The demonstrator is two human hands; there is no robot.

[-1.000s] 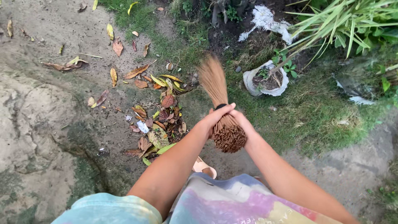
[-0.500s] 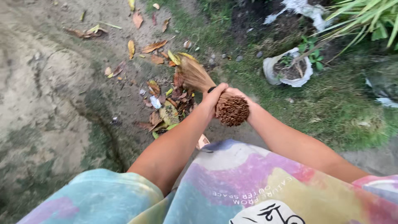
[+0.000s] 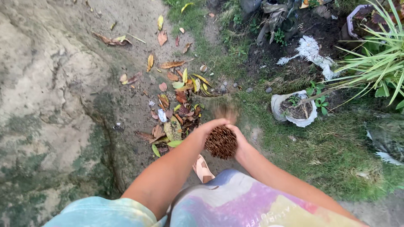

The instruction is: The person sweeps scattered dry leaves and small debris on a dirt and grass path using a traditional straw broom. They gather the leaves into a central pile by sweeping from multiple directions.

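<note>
Setting: outdoor yard; packed bare earth (image 3: 63, 84) with mossy green patches on the left, grass (image 3: 336, 147) on the right; dark planting soil and long-leaved plants (image 3: 374, 63) at upper right.

Item 1: stick broom (image 3: 221, 141); a bundle of thin brown ribs seen end-on, butt toward the camera; bristle end (image 3: 227, 111) blurred, pointing down and away just right of the leaf pile.

Item 2: left hand (image 3: 209, 128); fingers closed round the left side of the broom bundle; firm hold.

Item 3: right hand (image 3: 239, 141); wrapped round the right side of the same bundle; both hands meet on it, none open.

Item 4: leaf pile (image 3: 174, 113); dry brown, yellow and green leaves with a few pale scraps, gathered on the earth at the grass edge; loose leaves (image 3: 162, 38) scattered farther up.

Item 5: white pot (image 3: 294, 110) with small seedlings, on the grass, well apart from the hands; torn white scrap (image 3: 313, 52) on the soil beyond.

Step, as judged: mid-stroke of sweeping; the pile partly formed; the next stroke calls for reaching the stray leaves above and drawing them toward the pile without scattering it.

Obscured: bristle tips lost to motion blur, contact with the ground not determinable; a pale sandal (image 3: 203, 168) only partly visible below the arms; fingertips hidden behind the bundle; the tie-dye shirt (image 3: 235, 206) cuts off the lower frame.
</note>
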